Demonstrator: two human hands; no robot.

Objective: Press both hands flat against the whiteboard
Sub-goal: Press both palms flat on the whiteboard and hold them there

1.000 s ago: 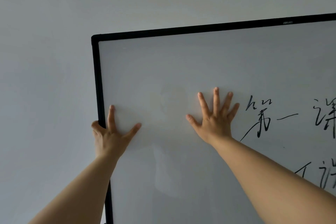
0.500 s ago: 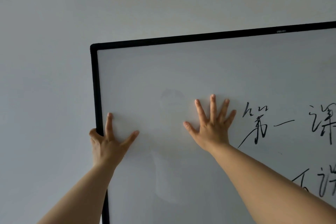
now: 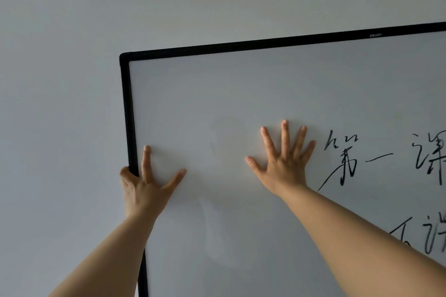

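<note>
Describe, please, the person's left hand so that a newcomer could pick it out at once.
Find the black-framed whiteboard against the grey wall and follow its left frame edge downward. The left hand sits on that edge, forefinger and thumb spread on the white surface. Unlike the right hand, flat beside the handwriting, its outer fingers curl round the frame.

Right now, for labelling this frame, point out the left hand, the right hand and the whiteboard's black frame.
left hand [image 3: 142, 190], head view, its back
right hand [image 3: 284, 166], head view, its back
black frame [image 3: 241, 46], head view, top bar

black-framed whiteboard, upright, black handwriting at right
</note>
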